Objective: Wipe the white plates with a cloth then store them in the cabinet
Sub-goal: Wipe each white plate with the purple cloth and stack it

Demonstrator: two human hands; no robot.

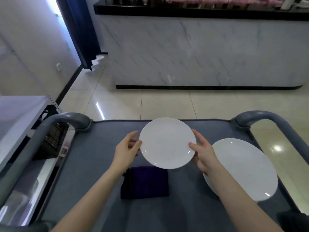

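A small white plate (pixel 167 143) is held above the grey cart top (pixel 93 164), tilted toward me. My left hand (pixel 127 149) grips its left rim and my right hand (pixel 203 154) grips its right rim, thumbs on the upper face. A folded dark purple cloth (pixel 145 182) lies flat on the cart just below the plate, between my forearms. To the right, a stack of larger white plates (pixel 245 168) rests on the cart, partly hidden by my right forearm.
The cart has grey tubular handles at the left (pixel 66 117) and right (pixel 267 117). A white shelf unit (pixel 20 114) stands at the left. A marble-fronted counter (pixel 200 52) with a black top lies ahead across the tiled floor.
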